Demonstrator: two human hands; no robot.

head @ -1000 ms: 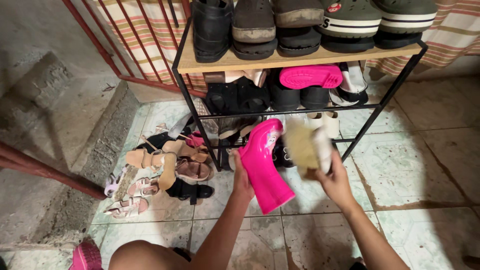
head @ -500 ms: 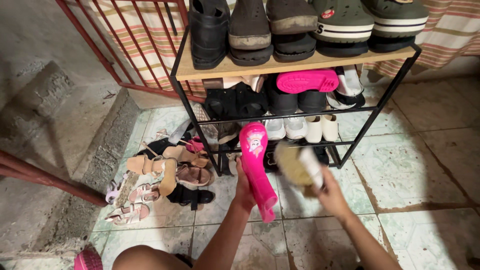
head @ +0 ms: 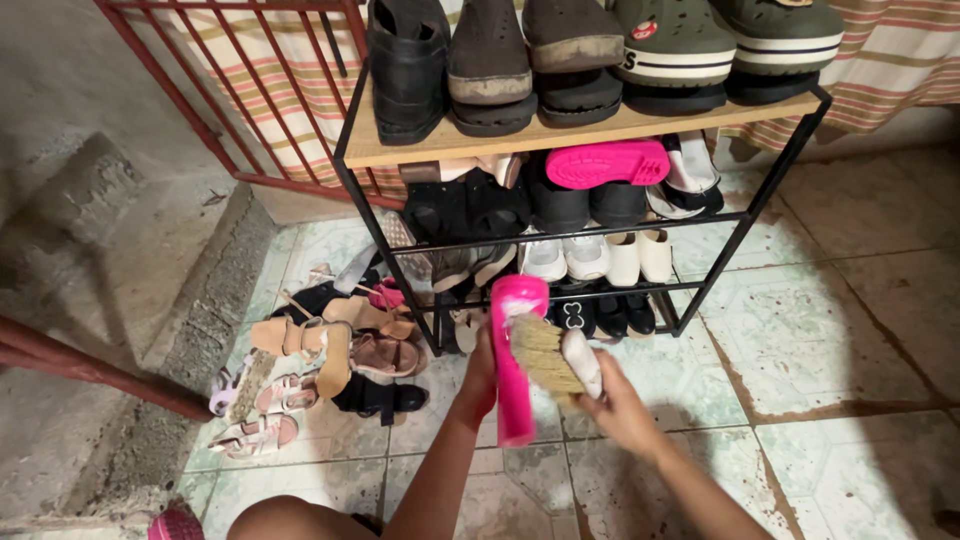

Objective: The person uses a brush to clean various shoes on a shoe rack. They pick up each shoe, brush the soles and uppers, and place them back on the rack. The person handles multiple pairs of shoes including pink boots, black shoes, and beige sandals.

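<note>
**Pink boot and brush before the shoe rack**

A stained, pale green tiled floor [head: 800, 330] runs up to a black metal shoe rack [head: 590, 125] with a wooden top shelf, crowded with shoes; a heap of sandals [head: 320, 350] lies to its left, beside a concrete step. The glossy pink rubber boot [head: 513, 350] stands upright just in front of the rack. The left hand [head: 480, 375] wraps it in a closed grip. The right hand [head: 610, 400] clasps a bristle brush [head: 555, 352], bristles touching the boot.
</note>
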